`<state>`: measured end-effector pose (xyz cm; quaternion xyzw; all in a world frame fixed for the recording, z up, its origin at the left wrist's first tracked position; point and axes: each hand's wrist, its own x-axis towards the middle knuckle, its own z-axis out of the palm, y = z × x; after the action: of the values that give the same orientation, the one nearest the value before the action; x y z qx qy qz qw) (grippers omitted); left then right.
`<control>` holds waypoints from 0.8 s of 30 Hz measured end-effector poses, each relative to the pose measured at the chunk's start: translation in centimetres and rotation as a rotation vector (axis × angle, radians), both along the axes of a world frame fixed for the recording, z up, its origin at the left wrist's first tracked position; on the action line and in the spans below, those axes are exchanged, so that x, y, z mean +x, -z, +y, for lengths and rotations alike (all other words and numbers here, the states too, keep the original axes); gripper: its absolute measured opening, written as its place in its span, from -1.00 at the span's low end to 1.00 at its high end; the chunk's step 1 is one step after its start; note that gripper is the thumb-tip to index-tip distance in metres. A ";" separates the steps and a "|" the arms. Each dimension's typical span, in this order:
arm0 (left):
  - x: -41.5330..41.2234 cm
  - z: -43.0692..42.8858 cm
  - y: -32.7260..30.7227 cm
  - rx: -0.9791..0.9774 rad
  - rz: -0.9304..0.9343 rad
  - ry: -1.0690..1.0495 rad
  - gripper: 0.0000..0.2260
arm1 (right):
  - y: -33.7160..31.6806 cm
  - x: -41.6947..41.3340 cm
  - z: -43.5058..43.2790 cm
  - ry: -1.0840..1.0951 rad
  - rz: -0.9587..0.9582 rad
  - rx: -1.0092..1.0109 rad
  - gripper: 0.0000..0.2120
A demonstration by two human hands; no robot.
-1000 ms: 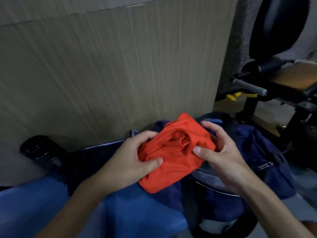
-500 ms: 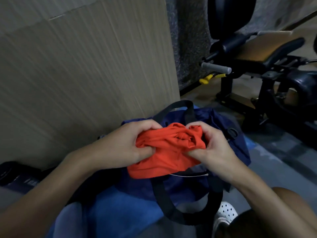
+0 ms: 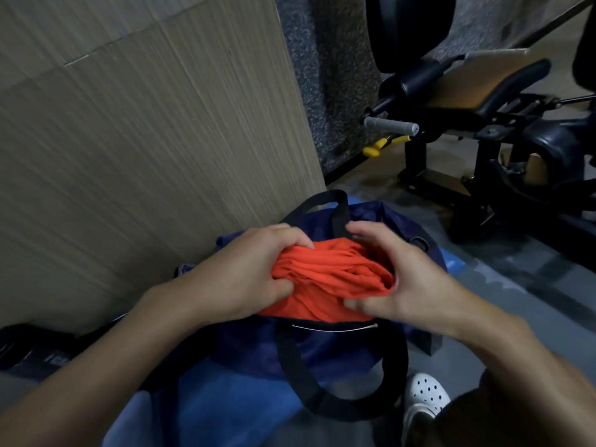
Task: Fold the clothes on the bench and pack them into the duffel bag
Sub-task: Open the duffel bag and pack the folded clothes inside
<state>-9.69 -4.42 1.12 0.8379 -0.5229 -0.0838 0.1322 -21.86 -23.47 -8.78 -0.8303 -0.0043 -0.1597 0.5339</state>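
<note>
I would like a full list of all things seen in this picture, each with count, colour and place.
orange garment: one, orange, bunched, centre
duffel bag: one, navy with black straps, directly beneath the garment
blue surface: one, blue, bottom, beneath the bag
wall panel: one, beige wood-grain, left
exercise machine: one, black, upper right
clog: one, white, bottom right
left hand: one, grips the garment's left side
right hand: one, grips its right side

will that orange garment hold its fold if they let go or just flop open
Probably floppy: the orange garment bunches in soft wrinkles between the left hand and right hand. Likely light, as fingers alone hold it. Released, it would probably slump into the duffel bag.
</note>
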 end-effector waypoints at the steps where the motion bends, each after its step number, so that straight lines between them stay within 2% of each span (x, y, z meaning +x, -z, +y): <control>1: -0.1 -0.4 -0.1 0.042 -0.008 0.026 -0.60 | -0.3 -0.2 0.3 -0.029 0.050 -0.094 0.02; 3: -0.2 -1.1 -0.3 0.114 -0.020 0.085 -0.59 | -0.2 -0.1 1.3 -0.079 0.113 -0.205 0.17; 4: -0.3 -1.4 -0.3 0.138 -0.025 0.112 -0.59 | -0.1 0.1 1.8 -0.093 0.125 -0.226 0.17; 5: -0.5 -1.7 -0.3 0.150 -0.027 0.124 -0.59 | 0.2 0.2 1.9 -0.096 0.114 -0.237 0.09; 8: -0.9 -2.1 0.0 0.109 0.021 0.096 -0.61 | 0.6 0.5 1.6 -0.077 0.042 -0.182 -0.46; 9: -1.0 -2.0 0.0 0.071 0.064 0.089 -0.58 | 0.6 0.4 1.4 -0.070 0.029 -0.124 -0.58; 13: -0.9 -0.9 0.3 0.016 0.148 0.082 -0.15 | 1.4 0.0 1.1 -0.004 -0.019 0.120 -0.78; 14: -0.7 -0.9 0.6 -0.003 0.152 0.077 -0.11 | 1.5 -0.1 1.0 0.016 -0.022 0.154 -0.81; 17: -0.5 -1.7 1.7 -0.146 0.236 0.054 -0.22 | 1.6 -0.8 0.6 -0.035 0.034 0.212 -0.86; 20: -0.8 -2.8 2.5 -0.212 0.313 0.060 -0.39 | 1.4 -1.7 0.7 -0.119 0.055 0.306 -0.71; 22: -0.9 -3.7 3.1 -0.256 0.381 0.072 -0.43 | 1.6 -2.0 0.7 -0.077 0.014 0.338 -0.57; 24: -0.6 -4.5 3.8 -0.313 0.380 0.079 -0.43 | 2.2 -2.1 0.3 0.041 -0.028 0.315 -0.57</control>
<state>-10.30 -8.89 -2.66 0.7553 -0.5276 -0.1628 0.3531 -23.91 -23.18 -10.95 -0.7339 0.0305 -0.1807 0.6541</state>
